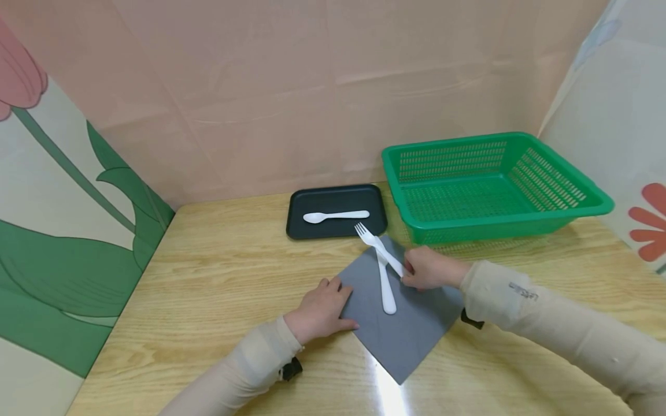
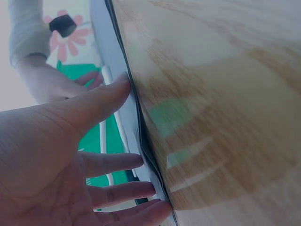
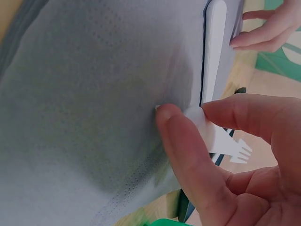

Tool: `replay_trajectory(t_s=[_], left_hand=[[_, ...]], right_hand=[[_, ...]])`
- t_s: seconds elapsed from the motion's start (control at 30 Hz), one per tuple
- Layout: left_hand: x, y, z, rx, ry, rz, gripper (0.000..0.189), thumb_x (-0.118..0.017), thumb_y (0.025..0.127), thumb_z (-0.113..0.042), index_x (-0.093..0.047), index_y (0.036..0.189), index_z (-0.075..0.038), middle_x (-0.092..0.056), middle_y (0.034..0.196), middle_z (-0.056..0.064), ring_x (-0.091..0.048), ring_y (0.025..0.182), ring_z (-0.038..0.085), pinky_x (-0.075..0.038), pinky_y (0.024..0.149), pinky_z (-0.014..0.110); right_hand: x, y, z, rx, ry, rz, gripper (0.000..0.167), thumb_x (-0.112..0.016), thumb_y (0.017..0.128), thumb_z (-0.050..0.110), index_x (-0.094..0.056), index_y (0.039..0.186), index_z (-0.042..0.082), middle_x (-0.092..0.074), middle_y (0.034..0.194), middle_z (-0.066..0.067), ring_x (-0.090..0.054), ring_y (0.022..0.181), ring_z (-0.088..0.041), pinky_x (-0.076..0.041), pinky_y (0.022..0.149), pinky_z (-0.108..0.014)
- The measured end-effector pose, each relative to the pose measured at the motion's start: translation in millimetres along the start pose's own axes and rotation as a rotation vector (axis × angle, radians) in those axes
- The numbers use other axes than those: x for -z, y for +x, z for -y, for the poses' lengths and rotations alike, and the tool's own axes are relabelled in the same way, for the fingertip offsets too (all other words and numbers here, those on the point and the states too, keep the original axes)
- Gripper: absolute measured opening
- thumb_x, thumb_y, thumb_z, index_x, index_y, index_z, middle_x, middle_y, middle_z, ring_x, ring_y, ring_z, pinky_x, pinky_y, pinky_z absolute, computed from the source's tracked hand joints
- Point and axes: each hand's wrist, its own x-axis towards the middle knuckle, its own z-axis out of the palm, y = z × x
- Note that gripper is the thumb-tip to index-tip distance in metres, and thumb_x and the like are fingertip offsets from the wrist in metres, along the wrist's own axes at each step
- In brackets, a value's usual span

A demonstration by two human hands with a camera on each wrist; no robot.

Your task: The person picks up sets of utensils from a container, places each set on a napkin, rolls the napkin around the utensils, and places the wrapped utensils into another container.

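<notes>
A white plastic fork (image 1: 385, 252) points away and to the left, tines near the black tray. My right hand (image 1: 430, 268) pinches its handle between thumb and fingers; in the right wrist view the fork (image 3: 221, 141) shows beyond the fingertips. Under it a grey napkin (image 1: 411, 332) lies turned like a diamond on the table. A second white utensil (image 1: 387, 294) rests on the napkin, crossed by the fork, which hides its far end. At the napkin's left edge my left hand (image 1: 322, 308) spreads its fingers, thumb (image 2: 106, 96) and fingertips right at that edge.
Behind the napkin sits the black tray (image 1: 338, 231) with a white spoon (image 1: 338, 215) lying across it. A green slotted basket (image 1: 499, 218) stands at the back right, close to the tray. Pink sheeting (image 1: 260, 104) rises behind the wooden table (image 1: 224, 271).
</notes>
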Motion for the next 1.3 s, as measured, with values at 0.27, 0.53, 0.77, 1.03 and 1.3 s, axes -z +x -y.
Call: replay_trajectory(t_s=[0.27, 0.53, 0.77, 1.03, 1.3], left_hand=[[0.1, -0.3, -0.1, -0.001, -0.005, -0.003, 0.067, -0.067, 0.081, -0.049, -0.052, 0.129, -0.005, -0.054, 0.122, 0.013, -0.052, 0.102, 0.024, -0.051, 0.076, 0.033], [0.3, 0.1, 0.3, -0.003, 0.001, -0.005, 0.067, -0.066, 0.081, -0.050, -0.053, 0.129, -0.005, -0.054, 0.122, 0.013, -0.052, 0.102, 0.024, -0.051, 0.076, 0.033], [-0.6, -0.5, 0.3, -0.005, -0.003, -0.008, 0.067, -0.067, 0.081, -0.049, -0.053, 0.129, -0.005, -0.054, 0.122, 0.013, -0.052, 0.101, 0.024, -0.051, 0.075, 0.032], [-1.7, 0.1, 0.8, -0.007, 0.004, -0.011, 0.067, -0.067, 0.080, -0.050, -0.053, 0.128, -0.005, -0.054, 0.121, 0.013, -0.052, 0.101, 0.023, -0.051, 0.075, 0.032], [-0.8, -0.3, 0.6, -0.008, 0.007, -0.014, 0.066, -0.067, 0.081, -0.050, -0.053, 0.128, -0.005, -0.055, 0.120, 0.012, -0.052, 0.099, 0.023, -0.050, 0.074, 0.031]], right_hand=[[-0.9, -3.0, 0.7, -0.006, -0.026, -0.002, 0.016, -0.063, 0.083, 0.015, -0.055, 0.071, 0.007, -0.059, 0.055, -0.001, -0.051, 0.050, -0.009, -0.038, 0.048, -0.021], [-3.0, -5.0, 3.0, -0.048, -0.007, 0.020, 0.020, -0.066, 0.082, 0.017, -0.054, 0.069, 0.008, -0.058, 0.056, -0.001, -0.053, 0.050, -0.009, -0.037, 0.048, -0.021], [-5.0, -6.8, 5.7, -0.084, 0.060, 0.050, 0.020, -0.068, 0.079, 0.016, -0.054, 0.069, 0.006, -0.059, 0.062, -0.003, -0.058, 0.050, -0.009, -0.043, 0.048, -0.021], [-6.4, -7.1, 7.8, -0.129, 0.101, 0.092, 0.019, -0.069, 0.080, 0.017, -0.056, 0.075, 0.005, -0.061, 0.068, -0.004, -0.060, 0.053, -0.009, -0.048, 0.050, -0.022], [-7.9, -6.4, 7.7, -0.154, 0.118, 0.108, 0.020, -0.070, 0.080, 0.018, -0.057, 0.074, 0.005, -0.061, 0.066, -0.004, -0.061, 0.053, -0.009, -0.049, 0.051, -0.022]])
